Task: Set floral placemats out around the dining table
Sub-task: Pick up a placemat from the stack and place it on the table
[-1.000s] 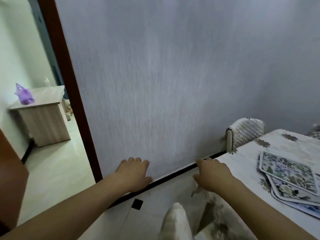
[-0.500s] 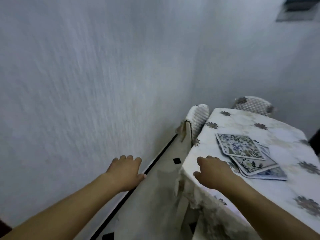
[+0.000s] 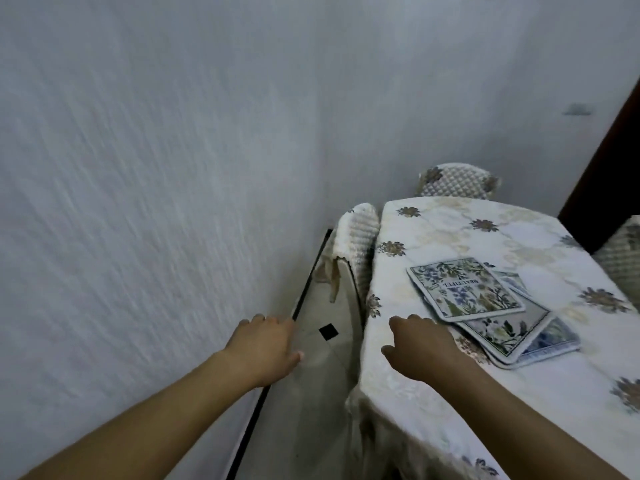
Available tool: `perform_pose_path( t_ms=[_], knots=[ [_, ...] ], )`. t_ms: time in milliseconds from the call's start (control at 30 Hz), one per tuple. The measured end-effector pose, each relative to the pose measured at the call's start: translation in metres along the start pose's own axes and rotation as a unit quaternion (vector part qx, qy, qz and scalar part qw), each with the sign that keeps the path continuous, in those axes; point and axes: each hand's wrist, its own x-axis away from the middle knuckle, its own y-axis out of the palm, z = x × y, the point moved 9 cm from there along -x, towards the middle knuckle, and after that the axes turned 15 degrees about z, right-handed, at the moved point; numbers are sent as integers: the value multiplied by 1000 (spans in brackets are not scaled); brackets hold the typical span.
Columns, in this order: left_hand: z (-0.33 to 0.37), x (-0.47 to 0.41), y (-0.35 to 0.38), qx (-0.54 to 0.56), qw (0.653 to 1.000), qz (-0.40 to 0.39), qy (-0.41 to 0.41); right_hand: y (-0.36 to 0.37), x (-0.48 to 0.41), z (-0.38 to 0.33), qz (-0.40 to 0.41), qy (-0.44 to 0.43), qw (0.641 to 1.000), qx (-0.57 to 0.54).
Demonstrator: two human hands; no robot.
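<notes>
a textured grey-white wall (image 3: 138,168) is seen beside the dining table (image 3: 450,244), which is draped in a flower-printed cream cloth and flanked by quilted chair covers (image 3: 356,237). three round-cornered floral placemats (image 3: 464,289) are left fanned in one stack on the tabletop (the lowest mostly hidden), unmoved since half a second ago. the right hand (image 3: 422,351) is held loosely curled and empty just beside the stack, and the left hand (image 3: 266,348) is held relaxed and empty over the tiled floor (image 3: 322,393).
</notes>
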Motion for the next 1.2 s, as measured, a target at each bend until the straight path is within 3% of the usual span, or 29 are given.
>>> perform_pose_path(
  t_ms=[400,733,1200],
  knots=[
    [0,-221,-2,41,974,56,215,11,-109,45,-19,230,972,40],
    [96,-360,32,18,912,51,408,45,-134,120,-36,418,907,36],
    [197,-588,95,-24,869,27,494,136,-273,252,-72,535,842,-19]
  ],
)
